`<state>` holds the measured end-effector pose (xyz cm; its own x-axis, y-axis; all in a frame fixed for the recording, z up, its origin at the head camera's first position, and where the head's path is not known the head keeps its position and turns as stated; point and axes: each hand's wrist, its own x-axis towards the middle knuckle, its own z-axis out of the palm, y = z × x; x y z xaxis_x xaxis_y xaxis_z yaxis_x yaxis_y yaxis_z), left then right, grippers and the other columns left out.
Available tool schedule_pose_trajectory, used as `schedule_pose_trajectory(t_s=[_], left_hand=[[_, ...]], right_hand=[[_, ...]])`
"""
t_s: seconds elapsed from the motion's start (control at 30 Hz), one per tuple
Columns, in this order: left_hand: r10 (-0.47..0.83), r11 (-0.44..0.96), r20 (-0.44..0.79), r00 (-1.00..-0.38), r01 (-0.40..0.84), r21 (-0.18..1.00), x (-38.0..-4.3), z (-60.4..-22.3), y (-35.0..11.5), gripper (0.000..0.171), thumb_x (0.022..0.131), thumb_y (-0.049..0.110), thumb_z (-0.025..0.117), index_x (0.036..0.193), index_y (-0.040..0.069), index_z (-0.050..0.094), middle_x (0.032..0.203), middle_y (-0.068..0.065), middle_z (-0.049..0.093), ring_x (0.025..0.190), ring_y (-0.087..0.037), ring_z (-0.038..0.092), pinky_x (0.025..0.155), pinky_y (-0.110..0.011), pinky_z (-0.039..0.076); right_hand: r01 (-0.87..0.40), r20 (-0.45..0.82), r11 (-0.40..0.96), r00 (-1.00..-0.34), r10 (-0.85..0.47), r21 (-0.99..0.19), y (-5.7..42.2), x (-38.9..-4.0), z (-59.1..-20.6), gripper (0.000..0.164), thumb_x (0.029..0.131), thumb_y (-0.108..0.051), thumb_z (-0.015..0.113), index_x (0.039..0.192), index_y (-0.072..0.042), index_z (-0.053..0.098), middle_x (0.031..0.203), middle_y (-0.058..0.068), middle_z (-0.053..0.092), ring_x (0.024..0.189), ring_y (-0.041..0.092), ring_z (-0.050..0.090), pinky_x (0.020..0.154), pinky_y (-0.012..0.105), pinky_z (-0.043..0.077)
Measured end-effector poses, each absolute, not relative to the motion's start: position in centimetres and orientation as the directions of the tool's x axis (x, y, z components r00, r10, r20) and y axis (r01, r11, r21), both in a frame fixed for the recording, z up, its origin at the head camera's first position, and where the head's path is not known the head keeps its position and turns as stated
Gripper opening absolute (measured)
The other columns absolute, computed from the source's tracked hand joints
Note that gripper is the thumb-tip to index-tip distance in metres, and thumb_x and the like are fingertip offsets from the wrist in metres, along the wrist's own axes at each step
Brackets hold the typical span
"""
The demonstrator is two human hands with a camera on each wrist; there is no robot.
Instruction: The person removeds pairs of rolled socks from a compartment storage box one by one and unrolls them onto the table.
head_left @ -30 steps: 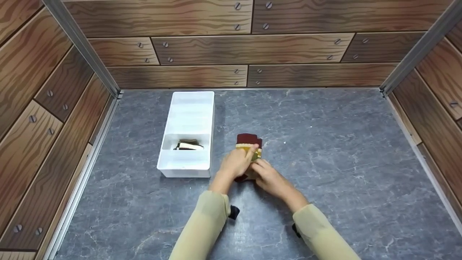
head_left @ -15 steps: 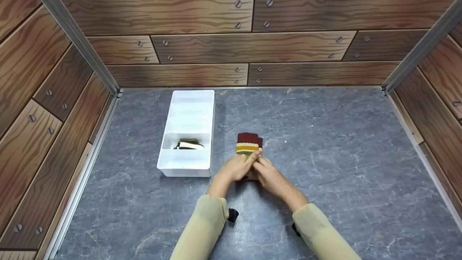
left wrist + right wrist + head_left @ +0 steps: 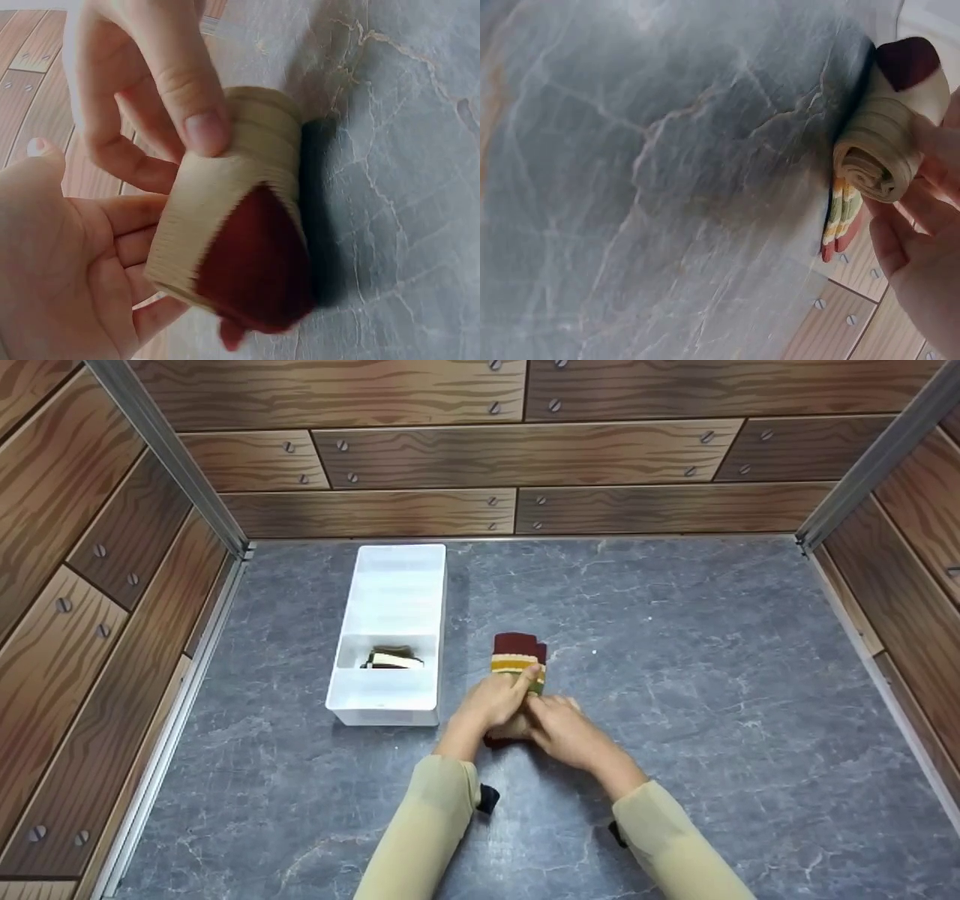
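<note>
A pair of socks (image 3: pixel 514 646) lies on the grey marbled surface, its maroon, cream, yellow and green striped end pointing away from me. The nearer part is a beige roll (image 3: pixel 232 176) with a maroon patch at one end; its spiral layers show in the right wrist view. My left hand (image 3: pixel 489 703) is at the roll's left, extended fingers touching its far side, thumb over the stripes. From the right, my right hand (image 3: pixel 566 733) grips the roll, its thumb pressed on the beige fabric in the left wrist view. Some fingertips are hidden behind the roll.
Left of the hands stands a long white divided box (image 3: pixel 401 585). One compartment holds a small brown and white bundle (image 3: pixel 394 658), its kind unclear. Wood-patterned walls (image 3: pixel 420 457) enclose the back and both sides.
My left thumb has shifted toward me and then back up over the stripes. The right hand has moved slightly toward me. The roll's near end shows a little lower; the box stays put.
</note>
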<state>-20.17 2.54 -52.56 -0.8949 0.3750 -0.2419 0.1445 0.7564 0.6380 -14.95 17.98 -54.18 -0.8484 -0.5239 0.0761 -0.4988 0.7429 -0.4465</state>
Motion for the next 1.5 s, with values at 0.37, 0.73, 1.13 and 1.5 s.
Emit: schedule_pose_trajectory(t_s=[0.37, 0.73, 1.13, 1.5], left_hand=[[0.376, 0.766, -0.196, -0.905, 0.185, 0.616, -20.5, -52.7, 2.4, 0.073, 0.097, 0.063, 0.015, 0.079, 0.011, 0.064, 0.109, -0.013, 0.067, 0.098, -0.03, 0.063, 0.087, -0.042, 0.047], [0.484, 0.732, -0.178, -0.857, 0.284, 0.62, -19.3, -53.0, 1.8, 0.077, 0.098, 0.06, 0.015, 0.101, 0.009, 0.072, 0.113, -0.014, 0.067, 0.103, -0.03, 0.063, 0.089, -0.041, 0.047], [0.472, 0.749, -0.202, -0.858, 0.27, 0.605, -20.5, -53.3, 1.9, 0.074, 0.099, 0.059, 0.014, 0.117, 0.01, 0.067, 0.121, -0.013, 0.063, 0.111, -0.032, 0.059, 0.094, -0.043, 0.044], [0.463, 0.76, -0.143, -0.875, 0.309, 0.571, -20.7, -53.4, 1.9, 0.071, 0.099, 0.059, 0.015, 0.087, 0.013, 0.067, 0.113, -0.009, 0.067, 0.105, -0.03, 0.061, 0.091, -0.041, 0.045]], right_hand=[[-0.585, 0.138, 0.677, -0.792, -0.594, -0.445, 17.9, -14.4, -54.7, 0.055, 0.08, -0.012, 0.075, 0.129, 0.002, 0.054, 0.138, 0.022, 0.046, 0.119, 0.039, 0.047, 0.099, 0.057, 0.035], [-0.557, 0.086, 0.713, -0.809, -0.581, -0.425, 17.8, -14.3, -54.8, 0.057, 0.083, -0.013, 0.071, 0.133, 0.003, 0.05, 0.136, 0.022, 0.049, 0.121, 0.04, 0.047, 0.097, 0.064, 0.032], [-0.564, 0.134, 0.722, -0.816, -0.562, -0.401, 17.9, -14.5, -54.7, 0.063, 0.082, -0.008, 0.07, 0.138, 0.003, 0.043, 0.138, 0.02, 0.047, 0.12, 0.037, 0.047, 0.101, 0.054, 0.035], [-0.616, 0.213, 0.692, -0.785, -0.582, -0.377, 17.8, -14.6, -55.3, 0.052, 0.079, -0.004, 0.071, 0.127, 0.0, 0.054, 0.129, 0.016, 0.053, 0.108, 0.032, 0.05, 0.095, 0.051, 0.039]])
